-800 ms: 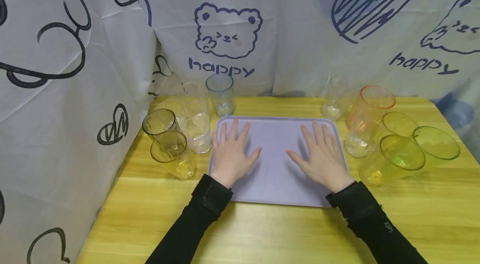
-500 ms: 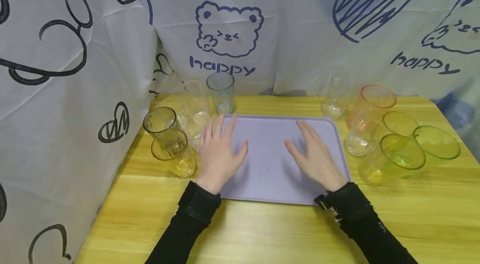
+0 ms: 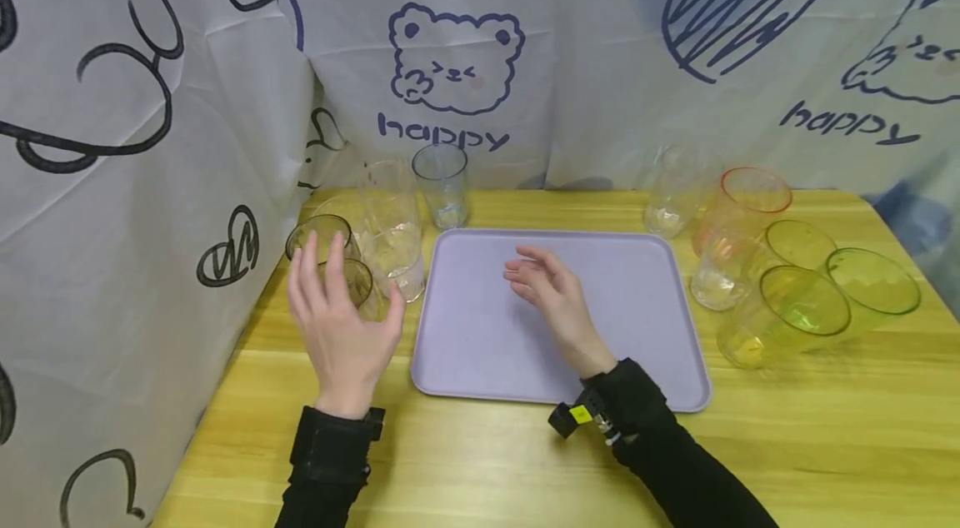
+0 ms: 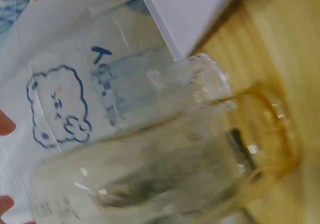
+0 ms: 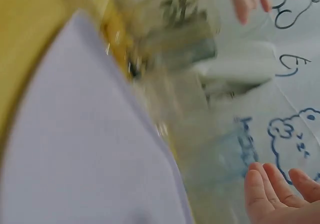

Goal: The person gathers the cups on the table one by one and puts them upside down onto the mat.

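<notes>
My left hand (image 3: 341,341) is raised near the grey-tinted glasses at the left, fingers spread and thumb apart. In the head view it overlaps the nearer smoky glass (image 3: 357,282); the farther smoky glass (image 3: 318,238) stands just behind. The left wrist view shows a smoky glass (image 4: 150,169) close by, with fingertips (image 4: 6,124) at the picture's edge. Over the lilac tray (image 3: 465,345) hangs my right hand (image 3: 558,307), fingers loosely bent and pointing left, holding nothing. Clear glasses (image 3: 397,253) stand between the smoky ones and the tray.
A bluish glass (image 3: 441,186) stands behind the tray's left corner. Along the right side are a clear glass (image 3: 670,199), a red-rimmed glass (image 3: 750,203), a yellow glass (image 3: 802,307) and a green glass (image 3: 873,286). A printed cloth (image 3: 585,95) hangs behind the wooden table (image 3: 480,470).
My left hand has moved left from the tray to the smoky glasses. The right hand has shifted left over the tray, turned sideways, and its fingers have bent.
</notes>
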### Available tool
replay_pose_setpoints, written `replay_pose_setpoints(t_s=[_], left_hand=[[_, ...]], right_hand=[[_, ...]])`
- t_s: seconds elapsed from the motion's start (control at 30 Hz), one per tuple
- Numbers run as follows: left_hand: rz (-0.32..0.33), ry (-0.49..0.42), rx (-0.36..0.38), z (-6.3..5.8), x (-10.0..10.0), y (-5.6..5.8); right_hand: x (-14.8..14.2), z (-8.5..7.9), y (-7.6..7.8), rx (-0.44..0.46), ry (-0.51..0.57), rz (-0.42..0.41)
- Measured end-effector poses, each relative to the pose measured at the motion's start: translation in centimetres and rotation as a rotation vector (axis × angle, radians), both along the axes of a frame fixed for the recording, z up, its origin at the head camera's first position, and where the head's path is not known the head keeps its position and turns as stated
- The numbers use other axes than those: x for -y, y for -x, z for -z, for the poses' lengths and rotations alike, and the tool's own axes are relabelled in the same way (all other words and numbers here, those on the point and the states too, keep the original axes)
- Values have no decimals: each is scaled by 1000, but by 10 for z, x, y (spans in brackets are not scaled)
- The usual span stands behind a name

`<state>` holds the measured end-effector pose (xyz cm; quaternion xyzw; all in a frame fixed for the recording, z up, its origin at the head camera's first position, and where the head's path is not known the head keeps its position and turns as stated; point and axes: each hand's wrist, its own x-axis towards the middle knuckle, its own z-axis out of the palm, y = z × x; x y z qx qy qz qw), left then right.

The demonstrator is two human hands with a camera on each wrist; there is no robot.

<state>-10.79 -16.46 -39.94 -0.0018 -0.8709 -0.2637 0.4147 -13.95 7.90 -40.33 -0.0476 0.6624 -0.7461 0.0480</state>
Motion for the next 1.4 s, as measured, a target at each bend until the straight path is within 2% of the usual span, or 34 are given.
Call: replay_pose_setpoints(t_s=[0.1, 0.2, 0.37, 0.5, 0.7, 0.8, 0.97, 1.1, 1.27, 1.4], left_hand=[[-17, -117, 13, 5, 8, -7], [-1, -259, 32, 12, 12, -12], [39, -481, 78, 22, 14, -17], [52, -619, 138, 28, 15, -15], [39, -774, 260, 35, 17, -11], [21, -798, 279, 37, 18, -9], [-20, -777, 272, 38, 19, -7], [-27, -773, 265, 35, 17, -7], [4, -752, 217, 27, 13, -10], [84, -707, 154, 15, 5, -13]], right_hand=[[15, -1, -2, 110, 114, -27], [27, 1, -4, 191, 217, -54], [43, 5, -6, 266, 337, -107], [52, 11, -8, 312, 370, -143], [59, 18, -10, 397, 388, -155], [60, 20, -10, 403, 384, -164], [60, 20, -11, 401, 374, -172], [58, 18, -12, 379, 357, -175], [49, 16, -12, 338, 338, -168], [38, 18, -10, 330, 351, -149]])
